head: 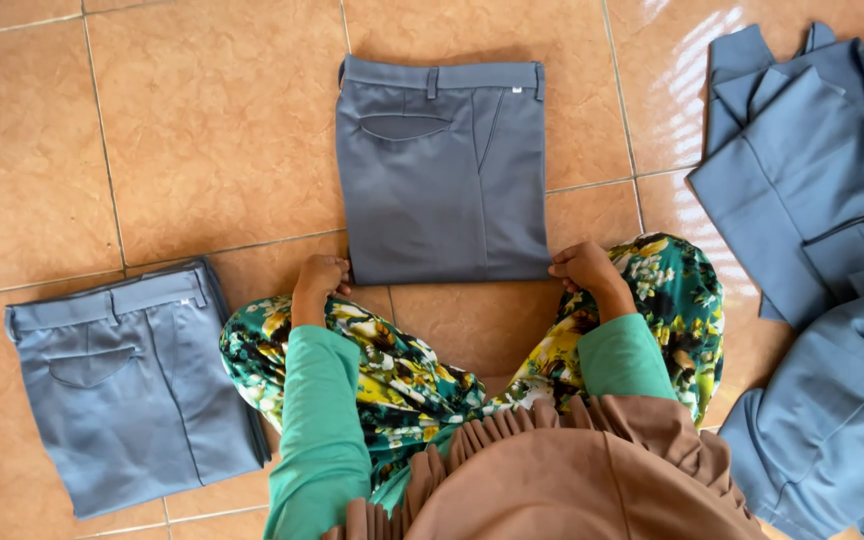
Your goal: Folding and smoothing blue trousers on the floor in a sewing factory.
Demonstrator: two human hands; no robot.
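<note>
Folded grey trousers (442,170) lie flat on the tiled floor (202,120) at centre top of frame, waistband up, back pocket showing at upper left of the fold. Left hand (319,277) sits at the lower left corner of the fold, fingers curled shut, looks like pinching the bottom edge, though the actual contact is partly hidden. Right hand (584,268) at the lower right corner, fingers also curled closed on or against that edge; cannot tell if cloth is truly pinched. Green sleeves and a floral-print skirt (402,370) fill lower centre. A second folded pair of trousers (127,385) lies at lower left, well apart from the hands. A loose heap of blue-grey garments (822,250) fills the right side. Judgement: the cloth is light, soft, limp, smooth-surfaced; the fold likely slumps or opens if lifted from one point. Best held at both lower corners or both side edges, layers pinched together.
</note>
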